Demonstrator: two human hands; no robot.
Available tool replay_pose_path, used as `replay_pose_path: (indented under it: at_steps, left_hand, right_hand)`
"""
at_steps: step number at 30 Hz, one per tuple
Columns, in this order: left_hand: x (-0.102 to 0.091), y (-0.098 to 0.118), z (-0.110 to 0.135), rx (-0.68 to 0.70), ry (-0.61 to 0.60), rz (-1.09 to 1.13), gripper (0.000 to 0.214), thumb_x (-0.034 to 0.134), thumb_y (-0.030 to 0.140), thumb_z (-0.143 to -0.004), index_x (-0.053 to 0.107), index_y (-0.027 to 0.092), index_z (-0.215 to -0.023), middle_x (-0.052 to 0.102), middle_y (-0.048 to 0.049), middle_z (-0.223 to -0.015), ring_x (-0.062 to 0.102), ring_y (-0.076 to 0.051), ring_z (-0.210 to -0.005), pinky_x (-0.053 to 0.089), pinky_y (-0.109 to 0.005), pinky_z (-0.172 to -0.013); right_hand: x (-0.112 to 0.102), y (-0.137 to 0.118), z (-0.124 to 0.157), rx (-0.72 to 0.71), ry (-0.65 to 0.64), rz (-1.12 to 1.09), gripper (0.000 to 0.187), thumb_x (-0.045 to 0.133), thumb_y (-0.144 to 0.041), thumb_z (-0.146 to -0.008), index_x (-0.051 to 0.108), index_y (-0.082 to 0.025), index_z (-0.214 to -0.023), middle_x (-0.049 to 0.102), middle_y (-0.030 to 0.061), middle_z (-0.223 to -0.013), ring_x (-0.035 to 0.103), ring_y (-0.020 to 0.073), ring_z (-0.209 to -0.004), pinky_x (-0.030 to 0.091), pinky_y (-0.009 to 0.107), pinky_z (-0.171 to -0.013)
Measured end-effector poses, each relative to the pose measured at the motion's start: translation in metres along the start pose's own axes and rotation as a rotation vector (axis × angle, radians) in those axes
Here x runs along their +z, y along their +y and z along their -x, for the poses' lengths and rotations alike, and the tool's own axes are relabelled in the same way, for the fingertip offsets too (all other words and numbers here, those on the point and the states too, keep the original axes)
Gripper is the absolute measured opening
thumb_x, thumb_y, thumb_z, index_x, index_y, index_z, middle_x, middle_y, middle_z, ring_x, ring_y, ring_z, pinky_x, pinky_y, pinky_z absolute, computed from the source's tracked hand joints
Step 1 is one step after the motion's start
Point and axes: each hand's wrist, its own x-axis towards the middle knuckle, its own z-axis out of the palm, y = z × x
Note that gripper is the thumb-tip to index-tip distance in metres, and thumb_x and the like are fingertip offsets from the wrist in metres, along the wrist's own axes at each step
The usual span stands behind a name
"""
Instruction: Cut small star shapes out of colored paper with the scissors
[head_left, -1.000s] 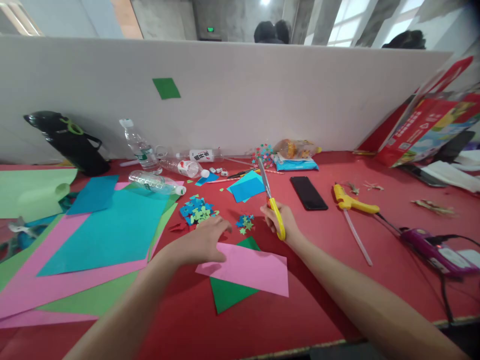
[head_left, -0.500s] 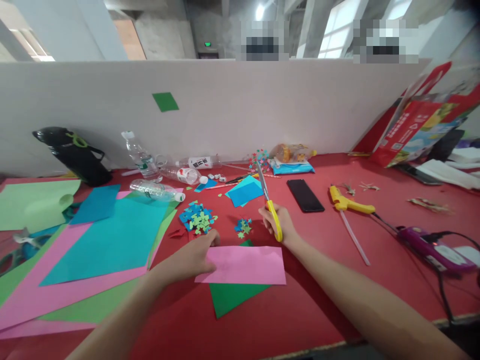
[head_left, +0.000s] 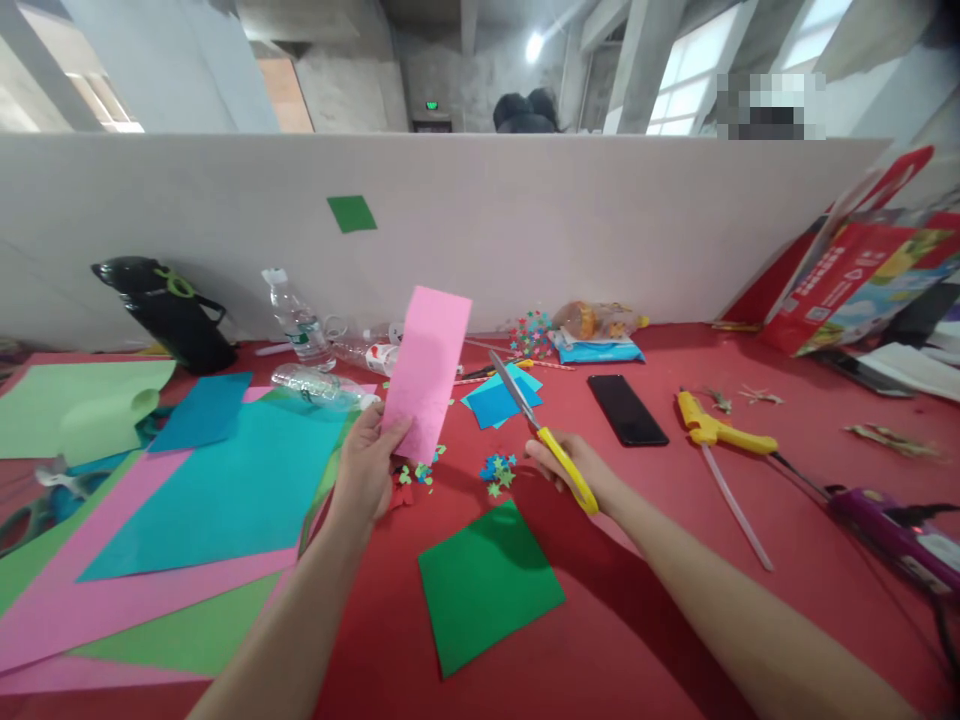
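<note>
A white partition (head_left: 525, 230) backs the red table (head_left: 390, 640) beneath held pink paper (head_left: 430, 370).

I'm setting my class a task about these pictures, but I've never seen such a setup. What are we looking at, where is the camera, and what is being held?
There is no machine here, just a person's two bare hands. One camera, worn on the head, looks forward and down, so the arms enter from the bottom as your own would.

The left hand holds up a pink paper strip. The right hand holds scissors with yellow handles, their blades pointing away from the wearer.

On the red table, a green paper square lies nearest the wearer. Beyond it are small paper stars. Large coloured sheets and clear plastic bottles are to the left; a dark phone and a yellow glue gun to the right.
</note>
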Motion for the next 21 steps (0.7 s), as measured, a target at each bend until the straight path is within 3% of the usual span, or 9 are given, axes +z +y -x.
replay_pose_path:
  at_steps: [3, 5, 9, 14, 18, 21]
  left_hand:
    - [-0.007, -0.004, 0.001, -0.026, 0.028, 0.008, 0.036, 0.079, 0.031, -0.066, 0.058, 0.019, -0.093, 0.064, 0.0044, -0.076, 0.05, -0.006, -0.044, 0.042, -0.017, -0.033]
    - [-0.015, -0.007, 0.001, -0.034, 0.004, -0.006, 0.035, 0.078, 0.032, -0.067, 0.059, 0.019, -0.094, 0.064, 0.0035, -0.078, 0.053, -0.007, -0.047, 0.047, -0.017, -0.037]
    - [-0.017, -0.005, 0.004, -0.012, -0.03, -0.089, 0.028, 0.074, 0.034, -0.072, 0.062, 0.017, -0.091, 0.06, 0.0038, -0.075, 0.053, -0.007, -0.049, 0.05, -0.019, -0.04]
    - [-0.009, 0.002, 0.01, 0.031, 0.023, -0.264, 0.023, 0.069, 0.036, -0.075, 0.062, 0.017, -0.087, 0.058, 0.0053, -0.068, 0.05, -0.007, -0.038, 0.043, -0.019, -0.035]
    - [-0.015, 0.001, 0.007, 0.067, 0.067, -0.293, 0.025, 0.067, 0.037, -0.077, 0.063, 0.018, -0.092, 0.06, 0.0048, -0.072, 0.049, -0.005, -0.036, 0.04, -0.018, -0.034]
    - [-0.018, -0.003, 0.006, 0.057, 0.022, -0.294, 0.023, 0.066, 0.037, -0.079, 0.062, 0.018, -0.091, 0.06, 0.0047, -0.073, 0.049, -0.005, -0.036, 0.039, -0.019, -0.034]
  right_hand:
    - [-0.006, -0.005, 0.006, -0.006, -0.071, 0.096, 0.045, 0.069, -0.06, -0.073, 0.054, -0.019, -0.067, 0.044, -0.0069, -0.053, 0.041, 0.0095, -0.048, 0.029, 0.02, -0.044]
    - [-0.007, -0.009, 0.01, -0.021, -0.198, 0.257, 0.043, 0.065, -0.06, -0.078, 0.056, -0.018, -0.069, 0.045, -0.0064, -0.057, 0.039, 0.01, -0.051, 0.028, 0.021, -0.047]
    - [-0.002, -0.019, 0.02, -0.025, -0.284, 0.379, 0.042, 0.059, -0.059, -0.083, 0.055, -0.019, -0.072, 0.047, -0.0046, -0.062, 0.039, 0.0117, -0.056, 0.028, 0.023, -0.052]
    - [0.002, -0.023, 0.027, -0.007, -0.336, 0.429, 0.044, 0.054, -0.061, -0.086, 0.049, -0.02, -0.072, 0.039, -0.0054, -0.062, 0.034, 0.0114, -0.056, 0.025, 0.023, -0.05]
    - [0.003, -0.018, 0.027, -0.027, -0.34, 0.406, 0.044, 0.054, -0.06, -0.086, 0.048, -0.02, -0.071, 0.037, -0.0051, -0.063, 0.032, 0.0115, -0.058, 0.025, 0.023, -0.051]
    - [0.005, -0.02, 0.027, -0.033, -0.358, 0.393, 0.045, 0.053, -0.061, -0.086, 0.045, -0.02, -0.069, 0.034, -0.0049, -0.064, 0.03, 0.0116, -0.058, 0.024, 0.023, -0.051]
